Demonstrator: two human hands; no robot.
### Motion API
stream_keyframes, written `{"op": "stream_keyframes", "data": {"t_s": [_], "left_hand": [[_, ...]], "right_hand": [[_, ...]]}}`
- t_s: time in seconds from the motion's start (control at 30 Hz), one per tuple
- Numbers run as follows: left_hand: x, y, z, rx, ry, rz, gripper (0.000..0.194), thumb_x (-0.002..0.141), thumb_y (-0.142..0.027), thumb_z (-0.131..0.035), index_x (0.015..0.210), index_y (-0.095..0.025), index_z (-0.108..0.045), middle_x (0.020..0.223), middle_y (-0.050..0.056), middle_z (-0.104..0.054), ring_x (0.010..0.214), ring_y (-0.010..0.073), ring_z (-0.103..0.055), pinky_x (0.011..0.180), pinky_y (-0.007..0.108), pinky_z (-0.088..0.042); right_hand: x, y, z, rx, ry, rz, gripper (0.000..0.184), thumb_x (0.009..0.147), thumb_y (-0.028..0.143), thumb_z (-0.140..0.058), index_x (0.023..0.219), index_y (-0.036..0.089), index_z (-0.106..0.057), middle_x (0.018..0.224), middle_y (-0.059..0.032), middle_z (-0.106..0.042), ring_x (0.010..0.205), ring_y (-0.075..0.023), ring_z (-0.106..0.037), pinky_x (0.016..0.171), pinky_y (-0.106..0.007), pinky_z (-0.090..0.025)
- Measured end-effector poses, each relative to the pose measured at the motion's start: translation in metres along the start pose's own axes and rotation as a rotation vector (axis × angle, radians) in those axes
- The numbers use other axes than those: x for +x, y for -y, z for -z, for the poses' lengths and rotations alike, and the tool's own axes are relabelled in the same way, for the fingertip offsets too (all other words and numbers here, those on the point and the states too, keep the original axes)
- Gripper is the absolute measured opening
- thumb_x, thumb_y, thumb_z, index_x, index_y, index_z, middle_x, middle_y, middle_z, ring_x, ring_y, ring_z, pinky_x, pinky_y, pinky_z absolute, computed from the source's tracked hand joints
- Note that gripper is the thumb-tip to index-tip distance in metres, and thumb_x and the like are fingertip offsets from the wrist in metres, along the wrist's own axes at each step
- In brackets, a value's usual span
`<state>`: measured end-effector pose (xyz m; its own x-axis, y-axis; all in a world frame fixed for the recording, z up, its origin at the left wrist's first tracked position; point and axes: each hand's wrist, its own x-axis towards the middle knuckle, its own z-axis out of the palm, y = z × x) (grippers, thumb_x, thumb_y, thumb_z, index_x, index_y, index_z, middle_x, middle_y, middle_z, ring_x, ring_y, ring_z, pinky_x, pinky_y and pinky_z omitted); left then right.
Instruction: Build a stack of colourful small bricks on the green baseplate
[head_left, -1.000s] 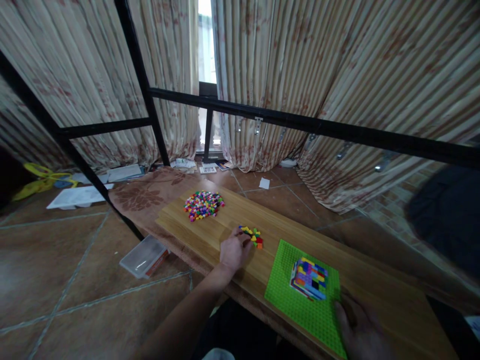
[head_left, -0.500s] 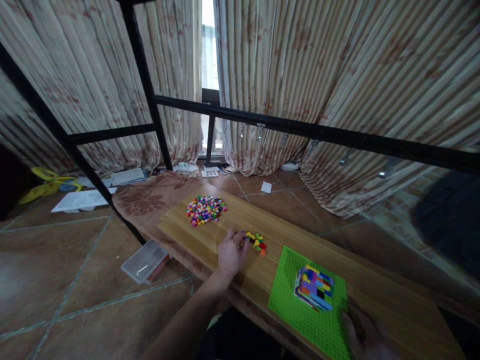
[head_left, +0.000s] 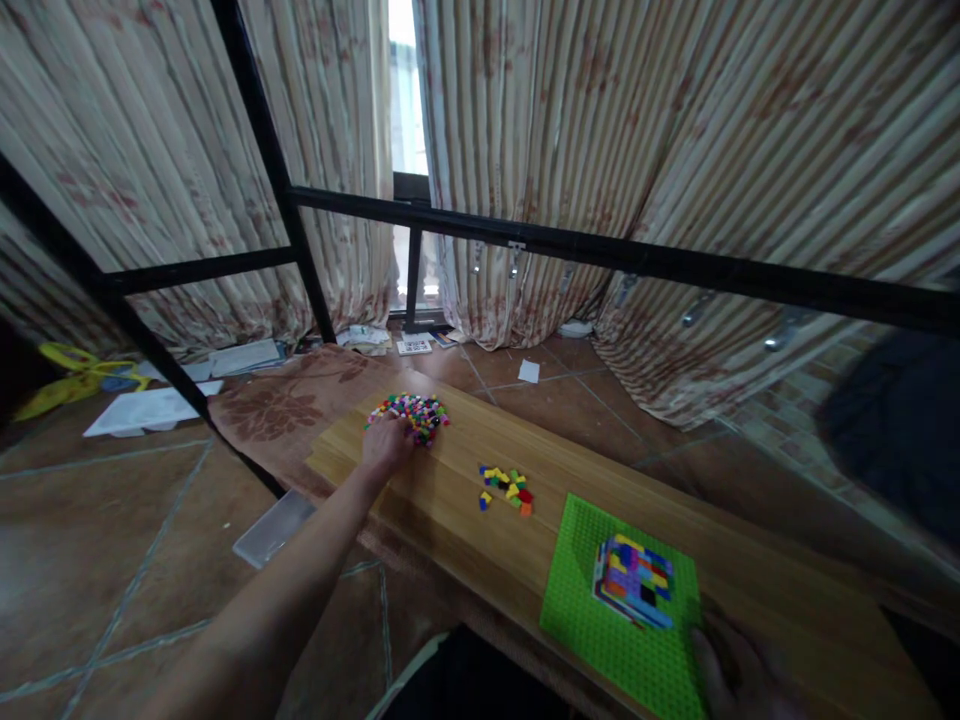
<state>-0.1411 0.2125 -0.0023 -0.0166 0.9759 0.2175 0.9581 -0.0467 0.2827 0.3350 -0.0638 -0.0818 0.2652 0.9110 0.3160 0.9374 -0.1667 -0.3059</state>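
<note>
A heap of small multicoloured toy bricks (head_left: pixel 429 412) lies toward the far left end of the wooden board. My left hand (head_left: pixel 385 446) reaches into its near left side, fingers curled down among the bricks; whatever they pinch is hidden. Nearer the middle, a small group of mostly yellow bricks (head_left: pixel 513 490) is scattered, with red, orange and blue ones among them. On a green studded baseplate (head_left: pixel 574 590) stands a layered block of coloured bricks (head_left: pixel 636 582). My right hand (head_left: pixel 739 665) is at the baseplate's right edge, dark and blurred, so its grip is unclear.
The wooden board (head_left: pixel 450 535) lies on a brown patterned cloth (head_left: pixel 277 400). Black metal bars (head_left: pixel 555 235) cross in front of striped curtains (head_left: pixel 510 120). A clear plastic box (head_left: pixel 274 530) sits on the tiled floor at left, with papers (head_left: pixel 244 357) farther back.
My left hand has moved from the small brick group, left and farther away, to the large heap. A few bricks by the small group are now uncovered. My right hand stays beside the baseplate.
</note>
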Motion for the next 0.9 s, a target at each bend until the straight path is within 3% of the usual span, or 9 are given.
{"op": "stream_keyframes", "data": {"t_s": [0.1,0.23,0.37,0.47,0.53,0.67,0.77,0.9], "left_hand": [[0.003,-0.002,-0.001,0.018,0.006,-0.016,0.021,0.081,-0.027,-0.052,0.087,-0.019,-0.071,0.101,0.011,-0.066,0.096,0.026,-0.059,0.088,0.035,-0.043],[0.004,-0.005,0.01,0.02,-0.029,-0.043,0.024,0.083,-0.026,-0.049,0.091,-0.017,-0.069,0.103,0.013,-0.065,0.1,0.0274,-0.058,0.085,0.035,-0.044],[-0.019,-0.037,0.019,-0.254,-0.112,0.012,0.026,0.084,-0.032,-0.048,0.093,-0.018,-0.068,0.096,0.009,-0.068,0.087,0.023,-0.062,0.075,0.03,-0.046],[-0.063,-0.087,0.009,-0.754,0.028,-0.035,0.025,0.079,-0.033,-0.055,0.094,-0.017,-0.067,0.085,0.006,-0.069,0.077,0.0188,-0.062,0.07,0.027,-0.047],[-0.097,-0.125,-0.004,-1.097,0.15,0.02,0.023,0.074,-0.032,-0.061,0.09,-0.017,-0.069,0.085,0.005,-0.069,0.079,0.0175,-0.062,0.072,0.026,-0.047],[-0.146,-0.186,-0.02,-1.503,0.491,0.276,0.024,0.063,-0.034,-0.074,0.079,-0.017,-0.07,0.069,0.0,-0.064,0.063,0.0118,-0.058,0.064,0.024,-0.048],[-0.153,-0.21,-0.016,-1.615,0.571,0.372,0.025,0.058,-0.03,-0.079,0.076,-0.016,-0.071,0.07,0.0,-0.065,0.064,0.0099,-0.058,0.066,0.023,-0.048],[-0.145,-0.221,-0.006,-1.65,0.606,0.367,0.027,0.053,-0.024,-0.082,0.076,-0.015,-0.072,0.072,0.0,-0.066,0.066,0.0106,-0.06,0.068,0.024,-0.048]], "right_hand": [[-0.002,0.008,0.0,-0.036,0.004,-0.073,0.045,0.088,0.055,-0.037,0.112,0.024,-0.058,0.12,-0.0094,-0.058,0.095,-0.0261,-0.063,0.082,-0.042,-0.053],[0.001,0.019,0.004,-0.028,-0.004,-0.057,0.044,0.09,0.053,-0.035,0.112,0.022,-0.057,0.121,-0.0092,-0.057,0.102,-0.0255,-0.061,0.089,-0.041,-0.05],[0.003,0.023,0.005,-0.039,-0.043,-0.028,0.04,0.091,0.049,-0.036,0.111,0.022,-0.057,0.119,-0.0093,-0.057,0.106,-0.0254,-0.059,0.095,-0.042,-0.047],[0.003,0.025,0.005,-0.043,-0.061,-0.032,0.038,0.092,0.047,-0.037,0.111,0.022,-0.057,0.119,-0.0091,-0.057,0.106,-0.0249,-0.059,0.094,-0.041,-0.048],[0.003,0.027,0.006,-0.041,-0.061,-0.035,0.037,0.092,0.045,-0.037,0.112,0.022,-0.057,0.12,-0.0087,-0.057,0.106,-0.0243,-0.058,0.094,-0.04,-0.048],[0.004,0.032,0.009,-0.034,-0.052,-0.048,0.035,0.093,0.042,-0.037,0.113,0.021,-0.057,0.119,-0.0086,-0.057,0.105,-0.0234,-0.059,0.093,-0.039,-0.048],[0.005,0.035,0.011,-0.034,-0.048,-0.062,0.035,0.093,0.041,-0.037,0.113,0.021,-0.057,0.12,-0.009,-0.056,0.105,-0.0233,-0.059,0.092,-0.038,-0.049],[0.005,0.038,0.012,-0.035,-0.055,-0.073,0.034,0.093,0.041,-0.037,0.113,0.021,-0.057,0.118,-0.0085,-0.058,0.103,-0.0232,-0.06,0.09,-0.037,-0.049]]}}
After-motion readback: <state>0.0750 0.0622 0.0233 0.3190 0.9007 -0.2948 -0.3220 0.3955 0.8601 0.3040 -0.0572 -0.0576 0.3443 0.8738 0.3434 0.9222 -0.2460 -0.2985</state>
